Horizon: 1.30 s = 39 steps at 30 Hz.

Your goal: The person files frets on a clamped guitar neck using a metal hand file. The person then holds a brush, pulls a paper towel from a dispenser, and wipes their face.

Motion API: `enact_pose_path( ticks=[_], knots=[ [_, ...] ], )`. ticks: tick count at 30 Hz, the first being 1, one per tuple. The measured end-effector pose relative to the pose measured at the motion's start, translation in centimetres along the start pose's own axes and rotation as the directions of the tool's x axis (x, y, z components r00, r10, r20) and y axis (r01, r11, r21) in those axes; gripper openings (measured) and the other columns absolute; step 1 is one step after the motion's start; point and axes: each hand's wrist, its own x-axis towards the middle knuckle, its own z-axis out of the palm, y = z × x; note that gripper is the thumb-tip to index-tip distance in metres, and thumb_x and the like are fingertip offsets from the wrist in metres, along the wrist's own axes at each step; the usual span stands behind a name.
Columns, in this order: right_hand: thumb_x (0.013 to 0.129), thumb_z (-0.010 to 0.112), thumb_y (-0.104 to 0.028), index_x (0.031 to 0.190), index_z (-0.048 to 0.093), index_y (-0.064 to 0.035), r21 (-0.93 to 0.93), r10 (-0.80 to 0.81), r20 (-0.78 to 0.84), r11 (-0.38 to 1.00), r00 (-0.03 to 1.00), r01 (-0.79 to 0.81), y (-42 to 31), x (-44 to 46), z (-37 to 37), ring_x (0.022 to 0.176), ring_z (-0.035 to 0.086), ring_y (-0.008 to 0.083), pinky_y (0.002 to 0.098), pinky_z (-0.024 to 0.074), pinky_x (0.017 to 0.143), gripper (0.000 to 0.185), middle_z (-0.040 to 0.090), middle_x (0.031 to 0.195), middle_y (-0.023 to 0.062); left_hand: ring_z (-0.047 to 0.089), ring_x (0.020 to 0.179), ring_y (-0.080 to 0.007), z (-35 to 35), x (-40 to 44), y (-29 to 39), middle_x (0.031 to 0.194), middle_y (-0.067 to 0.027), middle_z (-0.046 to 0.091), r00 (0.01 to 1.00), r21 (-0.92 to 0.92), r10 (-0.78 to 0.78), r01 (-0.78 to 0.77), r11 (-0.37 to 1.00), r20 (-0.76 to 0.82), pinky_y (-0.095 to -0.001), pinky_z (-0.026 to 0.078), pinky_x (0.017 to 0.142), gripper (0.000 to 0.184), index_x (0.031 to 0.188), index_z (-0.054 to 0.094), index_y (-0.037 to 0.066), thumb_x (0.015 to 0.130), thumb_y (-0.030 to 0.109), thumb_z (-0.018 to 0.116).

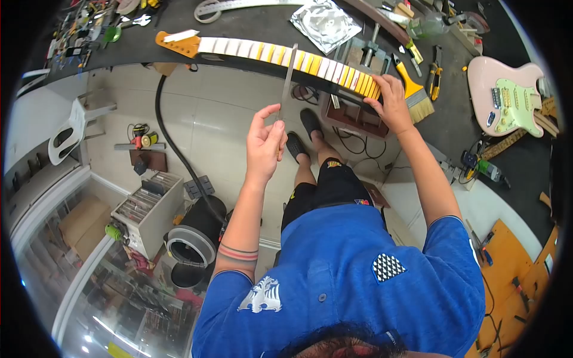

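Note:
A guitar neck (265, 52) lies across the bench edge, its fretboard covered with white and yellow tape strips between the frets. Its headstock (179, 43) points left. My left hand (265, 142) is closed on the near end of a slim metal file (288, 77), index finger stretched along it. The file's far end crosses the fretboard near mid-length; whether it presses on a fret I cannot tell. My right hand (395, 106) grips the heel end of the neck, fingers on top and thumb at the near edge.
Around the neck on the dark bench (250, 18) are a crumpled foil sheet (325, 25), a yellow-handled brush (413, 89), pliers (437, 71) and a pink guitar body (507, 95). A black hose (160, 119) hangs at the left, above a black canister (197, 232).

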Motion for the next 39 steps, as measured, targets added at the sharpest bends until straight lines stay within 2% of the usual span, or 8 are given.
enact_pose_path(
  ticks=[2, 3, 8, 15, 27, 33, 36, 39],
  knots=[
    [0.092, 0.086, -0.042, 0.153, 0.058, -0.0118, -0.046, 0.016, -0.004, 0.999, 1.0, -0.016, -0.8, -0.7, -4.2, 0.13, 0.056, 0.0386, 0.0504, 0.0442, 0.115, 0.074, 0.058, 0.14, 0.0148, 0.043, 0.053, -0.0047, 1.9, -0.6, 0.7, 0.068, 0.0005, 0.054, 0.999, 0.021, -0.001, 0.0, 1.0, 0.032, -0.0216, 0.035, 0.047, 0.045, 0.155, 0.051, 0.006, 0.115, 0.024, 0.062],
    [0.092, 0.086, -0.038, 0.154, 0.057, -0.0127, 0.01, 0.014, -0.114, 1.0, 0.993, -0.013, -1.6, 2.7, 3.5, 0.133, 0.055, 0.0374, 0.0525, 0.0412, 0.117, 0.073, 0.058, 0.142, 0.013, 0.043, 0.054, -0.0043, -2.5, 3.8, -0.9, 0.068, 0.0007, 0.054, 0.994, 0.123, 0.103, -0.106, 0.987, 0.031, -0.0217, 0.034, 0.047, 0.045, 0.155, 0.051, 0.005, 0.116, 0.023, 0.062],
    [0.092, 0.084, -0.025, 0.152, 0.064, -0.0204, -0.056, -0.046, -0.157, 0.998, 0.986, 0.038, -6.1, 1.3, 2.1, 0.145, 0.053, 0.0324, 0.0543, 0.0323, 0.128, 0.063, 0.058, 0.148, 0.0075, 0.041, 0.057, -0.0024, 0.8, 4.1, -5.0, 0.071, 0.0027, 0.054, 0.988, 0.139, 0.133, -0.143, 0.98, 0.079, -0.0215, 0.033, 0.05, 0.045, 0.157, 0.053, 0.003, 0.115, 0.017, 0.062],
    [0.089, 0.083, -0.016, 0.142, 0.074, -0.0306, -0.041, -0.041, -0.191, 0.999, 0.981, 0.034, -8.0, 2.8, 4.9, 0.149, 0.052, 0.0288, 0.0544, 0.0291, 0.13, 0.056, 0.058, 0.151, 0.0026, 0.043, 0.06, -0.0011, 1.5, 4.5, -10.0, 0.075, 0.0041, 0.057, 0.982, 0.133, 0.147, -0.162, 0.978, 0.115, -0.0208, 0.032, 0.053, 0.049, 0.161, 0.053, 0.002, 0.114, 0.012, 0.063],
    [0.086, 0.079, -0.01, 0.14, 0.076, -0.0309, 0.011, 0.013, -0.149, 1.0, 0.989, -0.011, -8.2, 3.1, 5.5, 0.149, 0.054, 0.0328, 0.0575, 0.0323, 0.128, 0.058, 0.06, 0.151, 0.0056, 0.046, 0.062, -0.0026, 0.5, 1.8, -13.1, 0.075, 0.0041, 0.056, 0.974, 0.329, 0.194, -0.221, 0.918, 0.115, -0.0213, 0.035, 0.057, 0.048, 0.16, 0.052, -0.001, 0.113, 0.008, 0.062],
    [0.083, 0.078, -0.005, 0.139, 0.077, -0.0294, 0.055, 0.038, -0.144, 0.998, 0.989, -0.03, -8.3, 3.0, 5.7, 0.15, 0.054, 0.0366, 0.0604, 0.0361, 0.126, 0.061, 0.061, 0.154, 0.0076, 0.053, 0.074, -0.0039, 0.7, 1.0, -13.6, 0.103, -0.002, 0.068, 0.96, 0.37, 0.256, -0.28, 0.886, 0.114, -0.0211, 0.042, 0.065, 0.044, 0.155, 0.059, -0.003, 0.111, -0.004, 0.061],
    [0.081, 0.078, -0.005, 0.137, 0.078, -0.0293, 0.065, 0.04, -0.153, 0.997, 0.987, -0.03, -8.1, 2.9, 5.8, 0.15, 0.055, 0.0364, 0.0611, 0.0364, 0.125, 0.062, 0.062, 0.153, 0.0078, 0.061, 0.084, -0.0042, 5.1, 7.0, -9.9, 0.126, -0.007, 0.079, 0.97, 0.299, 0.239, -0.24, 0.923, 0.043, -0.0232, 0.052, 0.076, 0.043, 0.149, 0.067, -0.002, 0.106, -0.002, 0.068],
    [0.079, 0.078, -0.004, 0.136, 0.08, -0.0294, 0.065, 0.048, -0.155, 0.997, 0.987, -0.038, -8.2, 2.9, 5.9, 0.149, 0.056, 0.0358, 0.0613, 0.0366, 0.125, 0.062, 0.062, 0.153, 0.0075, 0.06, 0.087, -0.0044, 7.2, 10.8, -7.7, 0.126, -0.0051, 0.077, 0.979, 0.251, 0.203, -0.206, 0.946, 0.039, -0.0222, 0.052, 0.077, 0.042, 0.15, 0.067, -0.003, 0.108, -0.001, 0.067]
  ],
)
